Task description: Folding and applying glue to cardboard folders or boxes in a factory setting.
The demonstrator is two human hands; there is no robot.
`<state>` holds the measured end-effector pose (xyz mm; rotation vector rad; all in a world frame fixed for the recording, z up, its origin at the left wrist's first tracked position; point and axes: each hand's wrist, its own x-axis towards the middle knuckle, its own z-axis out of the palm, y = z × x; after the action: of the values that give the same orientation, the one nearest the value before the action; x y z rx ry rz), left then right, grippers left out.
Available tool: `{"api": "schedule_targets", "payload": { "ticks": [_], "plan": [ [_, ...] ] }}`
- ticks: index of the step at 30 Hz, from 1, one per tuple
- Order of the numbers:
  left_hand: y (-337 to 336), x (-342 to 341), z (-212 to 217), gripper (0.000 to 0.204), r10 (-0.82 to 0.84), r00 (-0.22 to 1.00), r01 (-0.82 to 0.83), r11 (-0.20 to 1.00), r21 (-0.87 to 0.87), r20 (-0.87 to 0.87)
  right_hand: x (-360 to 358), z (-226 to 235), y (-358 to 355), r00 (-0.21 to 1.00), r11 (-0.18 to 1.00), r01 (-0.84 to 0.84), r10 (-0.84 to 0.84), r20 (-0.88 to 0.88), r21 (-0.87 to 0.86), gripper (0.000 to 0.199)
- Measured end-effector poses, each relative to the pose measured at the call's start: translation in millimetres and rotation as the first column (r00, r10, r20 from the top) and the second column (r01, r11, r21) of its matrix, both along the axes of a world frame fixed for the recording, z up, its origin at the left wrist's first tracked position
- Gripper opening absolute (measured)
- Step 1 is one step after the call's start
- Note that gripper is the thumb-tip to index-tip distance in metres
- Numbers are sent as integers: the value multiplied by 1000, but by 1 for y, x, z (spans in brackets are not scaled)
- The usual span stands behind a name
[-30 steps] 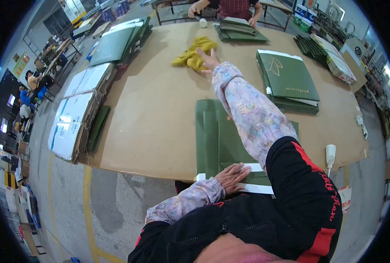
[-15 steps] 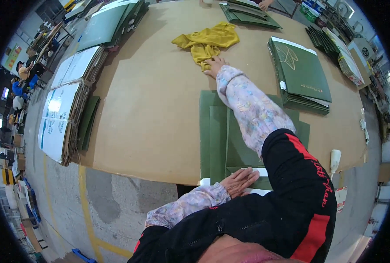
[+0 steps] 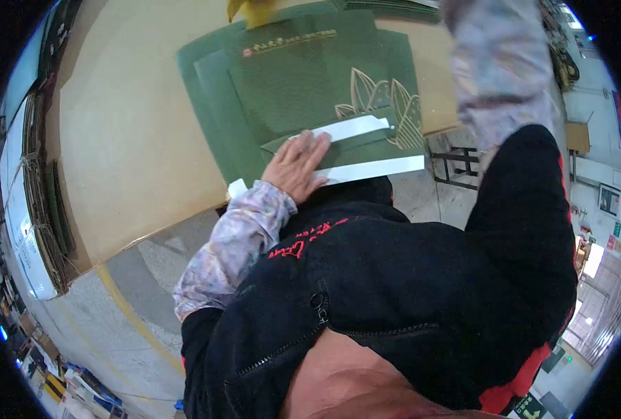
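Note:
My left hand (image 3: 300,167) lies flat, its fingers stretched over the lower part of a folded green paper piece (image 3: 303,80). Gold leaf outlines and a line of print mark the paper. One white strip (image 3: 356,130) crosses it beside my fingertips, and another white strip (image 3: 380,169) runs along its near edge, partly under my hand. Only the blurred right sleeve (image 3: 502,66) shows, reaching up past the top edge; my right hand is outside the picture. At the far edge of the paper is a blurred yellow cloth (image 3: 254,10).
A tied stack of flat cardboard (image 3: 27,188) stands on the left of the brown table (image 3: 122,133), with green pieces (image 3: 60,209) next to it. More green pieces (image 3: 394,8) lie at the far side. A dark metal frame (image 3: 455,166) stands beyond the table's right edge.
My right hand has left the yellow cloth, and that arm has swung right and out of the top of the view. The view has shifted. My left hand stays flat on the green paper.

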<state>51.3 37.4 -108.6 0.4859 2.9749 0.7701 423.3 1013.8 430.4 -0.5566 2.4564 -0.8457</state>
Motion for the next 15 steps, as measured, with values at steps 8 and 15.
{"api": "schedule_targets", "payload": {
  "ticks": [8,15],
  "plan": [
    [93,-49,75,81,-285,954,264,947,-181,-98,97,-176,-287,802,832,398,-520,-293,-387,25],
    [80,-40,58,81,-204,979,198,966,-164,-19,-445,-292,-589,694,747,389,-622,-362,-538,23]
  ]
}}
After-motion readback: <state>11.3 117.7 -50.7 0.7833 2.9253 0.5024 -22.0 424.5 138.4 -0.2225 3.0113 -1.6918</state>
